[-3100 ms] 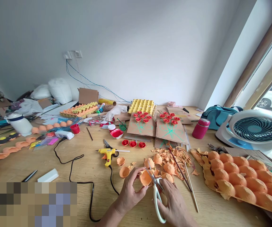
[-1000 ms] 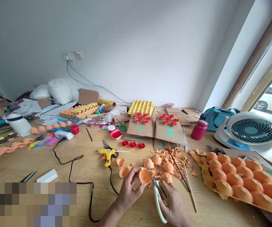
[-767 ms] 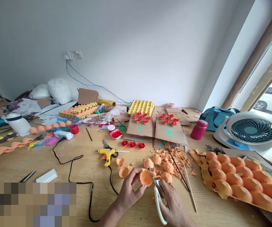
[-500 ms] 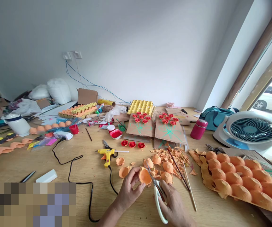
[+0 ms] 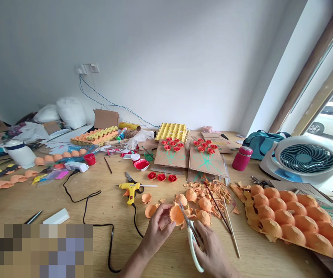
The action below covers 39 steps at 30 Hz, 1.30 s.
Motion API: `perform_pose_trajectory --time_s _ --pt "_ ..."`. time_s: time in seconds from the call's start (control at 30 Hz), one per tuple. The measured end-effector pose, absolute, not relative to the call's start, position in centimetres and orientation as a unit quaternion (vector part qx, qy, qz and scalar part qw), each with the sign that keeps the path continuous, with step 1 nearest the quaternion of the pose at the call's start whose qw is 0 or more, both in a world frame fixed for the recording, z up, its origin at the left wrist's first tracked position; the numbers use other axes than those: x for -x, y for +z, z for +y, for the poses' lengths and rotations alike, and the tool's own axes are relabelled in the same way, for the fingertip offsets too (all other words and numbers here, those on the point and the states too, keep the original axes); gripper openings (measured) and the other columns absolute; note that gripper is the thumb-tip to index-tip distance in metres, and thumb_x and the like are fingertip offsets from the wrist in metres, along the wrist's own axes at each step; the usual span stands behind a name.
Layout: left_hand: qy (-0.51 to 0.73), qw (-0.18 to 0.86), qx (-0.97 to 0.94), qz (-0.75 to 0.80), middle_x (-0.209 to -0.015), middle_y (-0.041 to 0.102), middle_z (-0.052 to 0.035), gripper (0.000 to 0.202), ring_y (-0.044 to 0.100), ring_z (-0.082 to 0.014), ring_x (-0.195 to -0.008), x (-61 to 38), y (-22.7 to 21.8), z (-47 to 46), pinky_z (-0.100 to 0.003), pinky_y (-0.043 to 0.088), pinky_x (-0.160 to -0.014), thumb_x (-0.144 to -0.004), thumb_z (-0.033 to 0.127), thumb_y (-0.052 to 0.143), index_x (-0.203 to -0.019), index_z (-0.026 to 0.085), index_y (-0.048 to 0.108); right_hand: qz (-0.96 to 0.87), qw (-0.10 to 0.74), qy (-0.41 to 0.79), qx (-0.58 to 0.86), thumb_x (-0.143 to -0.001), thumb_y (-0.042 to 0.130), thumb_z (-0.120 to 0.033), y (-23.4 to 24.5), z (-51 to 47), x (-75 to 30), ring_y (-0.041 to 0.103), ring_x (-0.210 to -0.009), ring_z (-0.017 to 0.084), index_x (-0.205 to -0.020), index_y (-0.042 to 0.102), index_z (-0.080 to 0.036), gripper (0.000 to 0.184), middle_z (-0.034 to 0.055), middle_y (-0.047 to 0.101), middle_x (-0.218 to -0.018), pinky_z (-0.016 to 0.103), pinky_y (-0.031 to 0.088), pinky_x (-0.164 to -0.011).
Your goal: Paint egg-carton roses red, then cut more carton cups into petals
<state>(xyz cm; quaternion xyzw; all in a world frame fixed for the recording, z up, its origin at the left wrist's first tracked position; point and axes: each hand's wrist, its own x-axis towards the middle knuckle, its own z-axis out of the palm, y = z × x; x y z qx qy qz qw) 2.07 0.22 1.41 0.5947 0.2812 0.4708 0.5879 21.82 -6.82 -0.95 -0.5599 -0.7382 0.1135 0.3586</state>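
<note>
Between the fingers and thumb of my left hand [image 5: 160, 226] is an orange egg-carton cup [image 5: 177, 214], its hollow side facing me. My right hand [image 5: 213, 247] grips white-handled scissors [image 5: 194, 251], whose blades lie against the cup's right edge. Several more cut cups [image 5: 204, 204] sit just beyond, beside a heap of orange carton scraps [image 5: 220, 189]. Left of my left hand are a loose cup [image 5: 150, 211] and a smaller petalled cup [image 5: 146, 198].
A yellow glue gun [image 5: 130, 190] with a black cord lies left of centre. Red paper roses [image 5: 161, 177] line up before two cardboard sheets [image 5: 205, 162]. Two thin sticks [image 5: 231, 227] and an orange egg tray [image 5: 294, 216] are to the right, near a fan [image 5: 304, 158].
Both hands, the cup and the scissors hold almost the same place. The whole view has shifted very slightly.
</note>
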Motion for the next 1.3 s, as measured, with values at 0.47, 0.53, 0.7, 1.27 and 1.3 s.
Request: perform_pose_trajectory --time_s 0.47,0.53,0.7,1.27,1.3 --pt "0.456 0.616 -0.582 0.273 -0.115 0.071 -0.0108 0.043 0.068 -0.0277 -0.114 -2.1 1.5 0.4 -0.037 0.057 -0.096 -0.082 0.046 0.074 -0.115 0.021 0.061 -0.726 0.365 0.159 0.560 -0.096 0.043 -0.038 -0.3 -7.0 -21.5 0.048 -0.058 0.014 -0.080 0.044 -0.023 0.022 -0.0018 0.056 -0.067 0.024 0.038 -0.056" --pt "0.465 0.609 -0.578 0.282 -0.117 0.071 -0.0109 0.045 0.067 -0.0282 -0.116 -2.1 1.2 0.6 -0.038 0.056 -0.099 -0.082 0.048 0.075 -0.116 0.021 0.063 -0.720 0.371 0.172 0.561 -0.096 0.044 -0.036 -0.3 -7.0 -21.5 0.048 -0.058 0.014 -0.080 0.045 -0.023 0.020 -0.0020 0.056 -0.067 0.024 0.038 -0.056" --pt "0.465 0.623 -0.560 0.288 -0.125 0.069 -0.0119 0.048 0.067 -0.0286 -0.112 -2.0 -0.1 1.0 -0.038 0.059 -0.091 -0.083 0.053 0.073 -0.119 0.022 0.066 -0.695 0.363 0.222 0.579 -0.096 0.046 -0.039 -0.9 -6.9 -21.5 0.041 -0.058 0.012 -0.077 0.041 -0.023 0.025 -0.0042 0.049 -0.065 0.024 0.033 -0.056" --pt "0.498 0.671 -0.474 0.276 -0.093 0.062 -0.0035 0.044 0.052 -0.0139 -0.072 -2.4 -0.3 1.5 -0.026 0.047 -0.064 -0.087 0.056 0.069 -0.113 0.020 0.068 -0.685 0.355 0.281 0.570 -0.099 0.042 -0.044 -1.2 -6.8 -21.6 0.042 -0.066 0.013 -0.084 0.046 -0.021 0.028 -0.0035 0.047 -0.072 0.025 0.034 -0.061" --pt "0.501 0.667 -0.476 0.279 -0.092 0.062 -0.0032 0.044 0.051 -0.0141 -0.072 -2.4 -0.3 1.5 -0.026 0.047 -0.064 -0.088 0.057 0.068 -0.112 0.020 0.068 -0.690 0.348 0.280 0.570 -0.099 0.043 -0.046 -1.2 -6.8 -21.6 0.042 -0.067 0.014 -0.084 0.046 -0.021 0.028 -0.0031 0.048 -0.073 0.025 0.034 -0.061"
